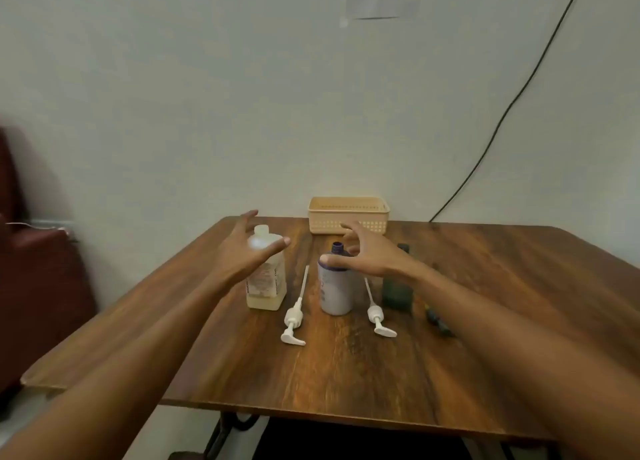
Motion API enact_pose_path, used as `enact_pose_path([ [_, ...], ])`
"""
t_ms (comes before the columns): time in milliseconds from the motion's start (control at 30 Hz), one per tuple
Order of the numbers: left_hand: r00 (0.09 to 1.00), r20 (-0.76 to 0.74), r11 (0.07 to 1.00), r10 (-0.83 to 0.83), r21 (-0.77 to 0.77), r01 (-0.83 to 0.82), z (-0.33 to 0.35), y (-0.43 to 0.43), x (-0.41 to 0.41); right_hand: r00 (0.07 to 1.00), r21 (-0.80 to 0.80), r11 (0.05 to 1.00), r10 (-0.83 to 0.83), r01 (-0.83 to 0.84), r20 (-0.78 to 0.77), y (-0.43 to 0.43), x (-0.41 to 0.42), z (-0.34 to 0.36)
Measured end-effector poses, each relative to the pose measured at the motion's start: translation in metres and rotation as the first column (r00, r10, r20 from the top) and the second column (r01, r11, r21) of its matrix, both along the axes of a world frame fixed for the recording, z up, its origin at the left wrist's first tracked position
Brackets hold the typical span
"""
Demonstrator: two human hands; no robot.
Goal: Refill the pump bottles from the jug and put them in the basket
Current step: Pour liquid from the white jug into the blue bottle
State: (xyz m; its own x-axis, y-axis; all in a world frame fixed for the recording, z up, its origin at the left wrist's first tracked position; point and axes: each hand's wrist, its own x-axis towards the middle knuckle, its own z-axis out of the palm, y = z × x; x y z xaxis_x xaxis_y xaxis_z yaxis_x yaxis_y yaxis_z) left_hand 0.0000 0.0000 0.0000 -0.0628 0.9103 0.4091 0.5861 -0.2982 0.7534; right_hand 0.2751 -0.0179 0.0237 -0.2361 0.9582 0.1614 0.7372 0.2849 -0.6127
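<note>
Both arms are stretched over the table [346, 373]: left hand [247, 248] spread, empty, before the jug [266, 279]; right hand [367, 253] cupped wide, empty, at the white bottle [335, 291], basket [348, 215] behind.

The desk [346, 366] is dark wood-grain with a faint satin sheen. The basket [348, 215] is matt beige perforated plastic. The jug [268, 286] is cloudy translucent plastic with a paper-like label. 2 pump heads [293, 321] [377, 316] are smooth white plastic. The purple-necked bottle [335, 293] looks smooth, opaque plastic.
</note>
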Motion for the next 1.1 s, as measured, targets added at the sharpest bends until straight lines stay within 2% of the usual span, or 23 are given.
enact_pose_path([
  [200, 0.997, 0.076, 1.000, -0.004, 0.007, 0.004, -0.024, 0.000, -0.007, 0.999, 0.008, 0.999, 0.033, -0.034, 0.015, -0.007, -0.002, -0.022],
  [367, 0.990, 0.123, 0.995, -0.072, -0.065, 0.081, -0.046, -0.001, -0.016, 0.990, -0.012, 0.999, -0.033, 0.032, -0.137, -0.007, 0.000, -0.035],
  [500, 0.992, 0.114, 0.998, -0.053, -0.036, 0.057, -0.048, -0.004, -0.014, 0.972, 0.000, 0.994, -0.105, 0.107, -0.210, -0.005, -0.001, -0.043],
  [700, 0.993, 0.102, 0.998, -0.056, 0.041, 0.052, -0.027, -0.001, -0.011, 0.956, 0.069, 0.988, -0.118, 0.142, -0.268, -0.005, 0.001, -0.034],
  [867, 0.993, 0.071, 0.991, -0.095, 0.099, 0.087, 0.010, -0.001, 0.000, 0.914, 0.137, 0.980, -0.080, 0.145, -0.398, -0.011, 0.004, 0.006],
  [1100, 0.983, 0.061, 0.965, -0.172, 0.212, 0.156, 0.052, -0.009, 0.017, 0.881, 0.202, 0.970, -0.021, 0.132, -0.473, -0.023, 0.004, 0.046],
])
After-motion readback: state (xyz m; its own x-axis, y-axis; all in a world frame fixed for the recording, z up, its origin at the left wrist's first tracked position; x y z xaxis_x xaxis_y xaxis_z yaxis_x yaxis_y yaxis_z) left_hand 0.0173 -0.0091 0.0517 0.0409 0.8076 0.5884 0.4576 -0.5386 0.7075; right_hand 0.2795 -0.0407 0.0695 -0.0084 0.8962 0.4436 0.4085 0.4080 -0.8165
